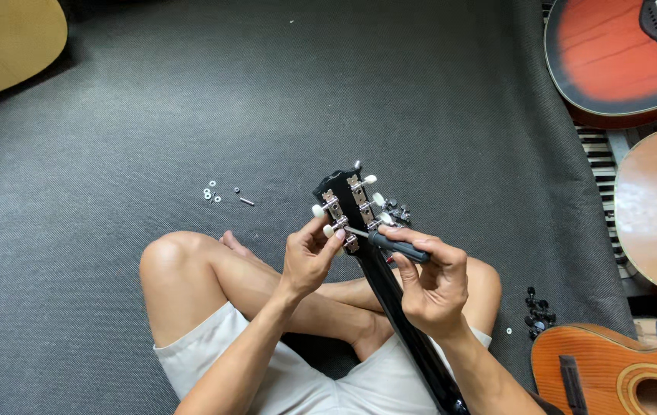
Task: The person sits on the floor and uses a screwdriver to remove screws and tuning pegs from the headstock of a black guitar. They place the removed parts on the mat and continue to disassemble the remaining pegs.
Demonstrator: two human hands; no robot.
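Currently fitting tuner: left hand [307,260] pinches tuner peg [329,230] on black headstock [347,201]; right hand [430,284] clamped around screwdriver [390,244], tip just beside left fingertips. Next likely needs steady, straight turning pressure.

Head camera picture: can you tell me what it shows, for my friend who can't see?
A person sitting cross-legged on a grey mat holds a black guitar headstock with the left hand while the right hand turns a small screwdriver on a tuner. Tiny screws and washers lie nearby, with other guitars around the edges.
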